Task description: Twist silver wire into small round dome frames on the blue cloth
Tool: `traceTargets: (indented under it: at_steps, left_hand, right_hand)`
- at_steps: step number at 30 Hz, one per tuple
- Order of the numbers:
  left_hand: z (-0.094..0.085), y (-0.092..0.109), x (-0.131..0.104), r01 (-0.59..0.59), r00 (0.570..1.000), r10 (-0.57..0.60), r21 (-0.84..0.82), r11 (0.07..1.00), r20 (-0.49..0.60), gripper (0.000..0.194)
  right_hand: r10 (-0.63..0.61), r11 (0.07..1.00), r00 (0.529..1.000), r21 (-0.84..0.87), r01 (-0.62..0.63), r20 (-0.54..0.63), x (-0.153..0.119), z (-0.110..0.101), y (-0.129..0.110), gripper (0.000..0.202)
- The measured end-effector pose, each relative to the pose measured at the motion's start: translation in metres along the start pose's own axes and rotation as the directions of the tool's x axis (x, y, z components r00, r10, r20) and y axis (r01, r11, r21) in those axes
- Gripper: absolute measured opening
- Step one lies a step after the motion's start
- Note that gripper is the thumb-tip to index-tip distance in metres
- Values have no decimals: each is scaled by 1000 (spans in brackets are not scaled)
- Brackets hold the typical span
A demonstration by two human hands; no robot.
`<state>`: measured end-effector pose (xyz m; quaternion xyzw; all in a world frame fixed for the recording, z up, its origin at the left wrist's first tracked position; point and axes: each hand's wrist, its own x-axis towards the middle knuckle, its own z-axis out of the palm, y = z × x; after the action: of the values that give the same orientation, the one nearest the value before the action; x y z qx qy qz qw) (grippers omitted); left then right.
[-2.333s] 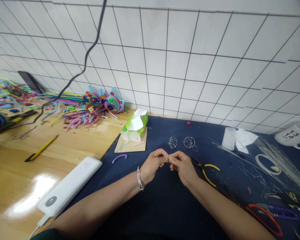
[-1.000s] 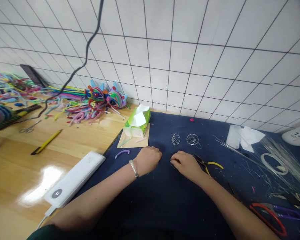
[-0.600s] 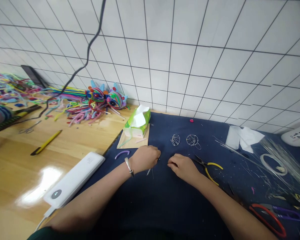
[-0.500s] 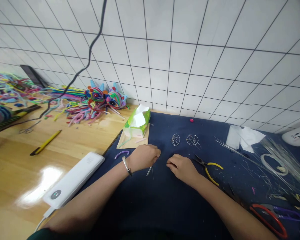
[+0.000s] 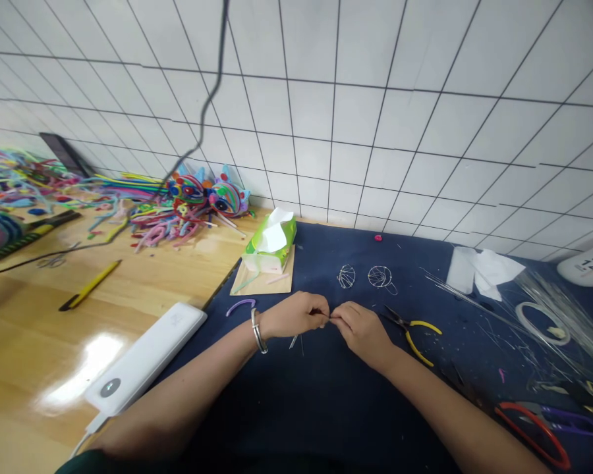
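Note:
Over the dark blue cloth (image 5: 296,408), my left hand (image 5: 301,314) and my right hand (image 5: 360,329) meet fingertip to fingertip. Both are closed in a pinch; what lies between the fingers is too small and hidden to make out. Short thin metal pieces (image 5: 293,342) lie on the cloth just below my left hand. Beyond my hands rest two small round wire frames, the left one (image 5: 346,276) and the right one (image 5: 379,276). Pliers with yellow handles (image 5: 415,332) lie to the right of my right hand.
A tissue pack (image 5: 269,243) stands behind my left hand. On the left are a white power bank (image 5: 148,355), a yellow cutter (image 5: 91,286) and colourful fuzzy stems (image 5: 163,224). Loose wires (image 5: 568,316), a mug (image 5: 588,266) and red-handled scissors (image 5: 534,434) sit right.
My left hand has moved right and my right hand slightly, so their fingertips now meet. The bracelet on my left wrist has turned. The hanging black cable has swung right.

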<state>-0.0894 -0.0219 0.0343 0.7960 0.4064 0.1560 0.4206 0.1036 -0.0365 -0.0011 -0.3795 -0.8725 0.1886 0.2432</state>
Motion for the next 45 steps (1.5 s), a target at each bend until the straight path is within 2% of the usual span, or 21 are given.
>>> traceTargets:
  at_steps: [2,4,8,13,17,27,36,41,43,45]
  left_hand:
    - [-4,-3,0,23,998,-18,-88,996,61,14]
    - [-9,-6,1,17,996,-11,-76,997,83,15]
    - [-11,-10,1,-76,997,79,214,974,-8,15]
    - [1,-5,0,-75,985,153,607,791,-78,17]
    - [10,3,-1,-81,980,189,726,683,-69,13]
    - [15,16,-1,-150,968,251,753,640,-21,12]
    - [20,18,0,-120,968,246,791,600,-40,12]
    - [22,16,1,-35,968,215,776,630,-130,12]
    - [22,13,2,-6,964,198,728,685,-179,12]
    - [21,8,3,19,956,171,629,777,-240,14]
  right_hand:
    - [0,999,1000,-35,0,18,1,-3,2,18]
    - [15,998,1000,-68,-14,14,2,-7,4,17]
    - [67,990,998,-125,-66,4,4,-12,8,14]
    - [75,971,997,-232,-66,33,3,-10,6,13]
    - [49,956,996,-292,-26,70,2,-10,0,18]
    - [91,921,989,-388,-40,115,1,-13,-9,20]
    - [174,926,977,-358,-121,120,0,-12,-8,17]
    - [226,967,970,-143,-213,85,2,-16,-4,15]
    - [243,970,968,-23,-242,58,4,-17,-2,13]
    - [288,953,957,93,-289,26,6,-17,0,10]
